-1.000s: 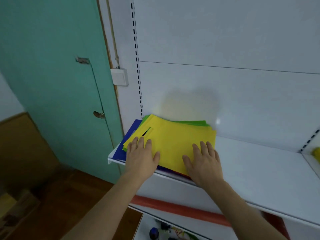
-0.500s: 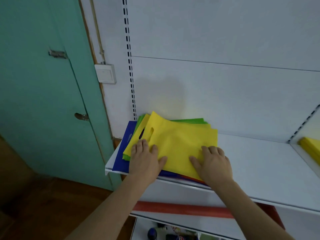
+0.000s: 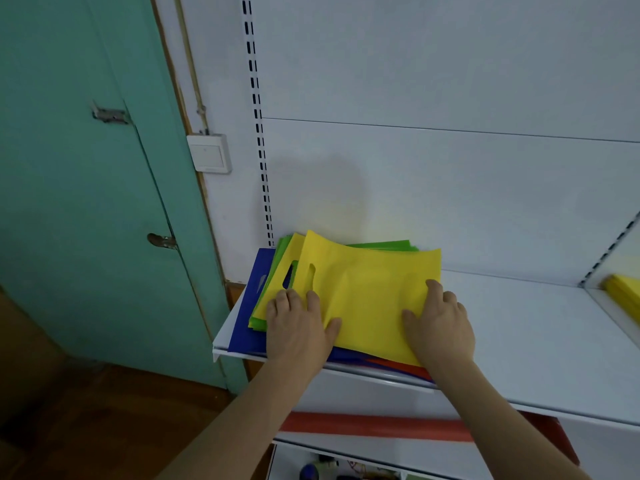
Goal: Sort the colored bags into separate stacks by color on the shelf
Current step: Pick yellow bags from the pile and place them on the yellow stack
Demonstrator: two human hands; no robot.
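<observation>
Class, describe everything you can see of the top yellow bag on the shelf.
The top yellow bag is a flat, matte, fabric-like sheet with a slot handle cut near its left end. It lies slightly rumpled atop the mixed pile at the shelf's left end. The left hand and right hand press on its near edge.

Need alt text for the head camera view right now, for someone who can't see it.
Two bare hands, the left hand and the right hand, press flat on a yellow bag topping a mixed pile of green, blue and red bags at the left end of a white shelf. More yellow bags lie at the far right.
</observation>
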